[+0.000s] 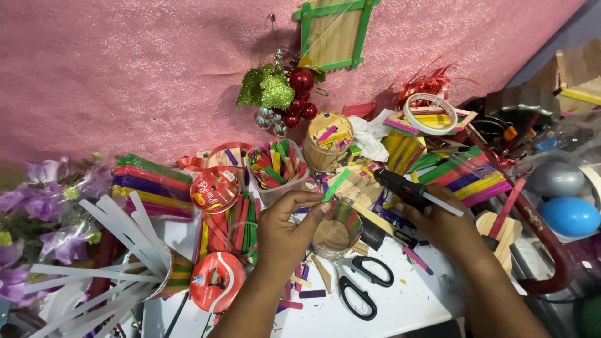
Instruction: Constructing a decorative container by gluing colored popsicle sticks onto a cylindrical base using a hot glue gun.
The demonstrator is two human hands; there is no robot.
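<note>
A green stick and a glue gun over a glass cup

The left hand (285, 228) pinches a small green stick (336, 184) in its fingers, right above a glass cup (335, 231) with colour sticks stuck on its side. The right hand (441, 225) has its fingers wrapped tight round a black glue gun (400, 186), just beside the cup. The cup sits in the middle of the white bench (407, 307). Black scissors (363, 281) lie near it. Tubs and piles of colour sticks (275, 164) sit behind, and two red ribbon rolls (216, 281) lie to the left.
</note>
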